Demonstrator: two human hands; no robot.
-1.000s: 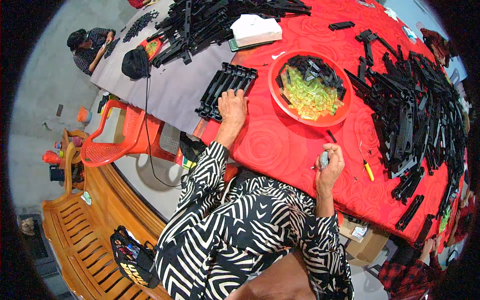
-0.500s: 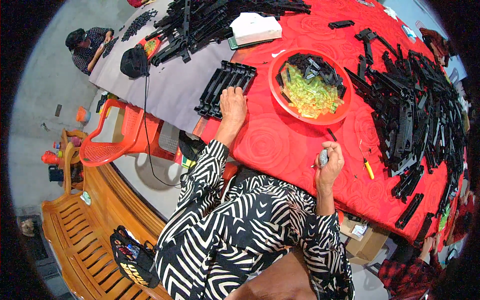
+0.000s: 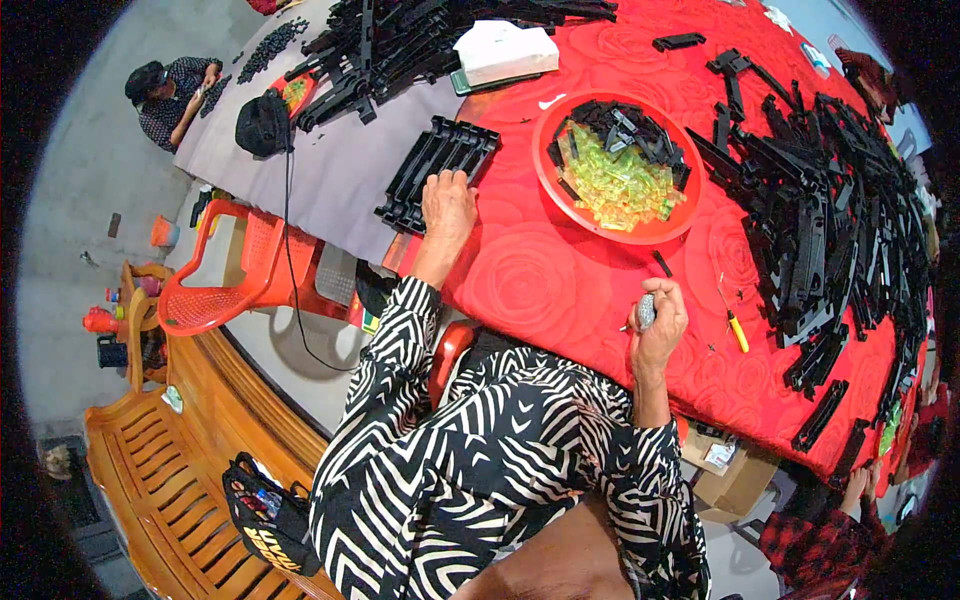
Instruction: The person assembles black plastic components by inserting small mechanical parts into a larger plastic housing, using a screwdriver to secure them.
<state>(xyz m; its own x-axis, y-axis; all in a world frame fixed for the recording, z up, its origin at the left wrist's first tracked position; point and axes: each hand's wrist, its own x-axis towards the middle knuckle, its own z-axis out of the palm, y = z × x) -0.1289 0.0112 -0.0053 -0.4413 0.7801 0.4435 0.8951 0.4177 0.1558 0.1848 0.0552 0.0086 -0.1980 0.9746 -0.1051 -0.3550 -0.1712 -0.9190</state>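
A row of black plastic strips (image 3: 432, 165) lies side by side at the table's near left edge. My left hand (image 3: 448, 207) is closed over their near right end, its fingertips partly hidden against the strips. In my right hand (image 3: 660, 325), above the red cloth, is a small tool with a speckled grey handle (image 3: 646, 311); a thin tip pokes out to the left of the fist. Beyond the right hand stands a round red bowl (image 3: 683, 222) of yellow-green translucent pieces (image 3: 620, 185) and small black parts (image 3: 640, 130). A single small black piece (image 3: 661, 264) lies between bowl and hand.
Black plastic strips heap up at the right (image 3: 810, 220) and far left (image 3: 390, 50). A yellow-handled tool (image 3: 737, 332) lies right of my right hand. A white tissue pack (image 3: 505, 52) and a black cap (image 3: 262, 124) sit farther back. Other people work around the table.
My left hand and the row of black strips have shifted slightly to the left. The right hand keeps its hold on the grey-handled tool, nearly still.
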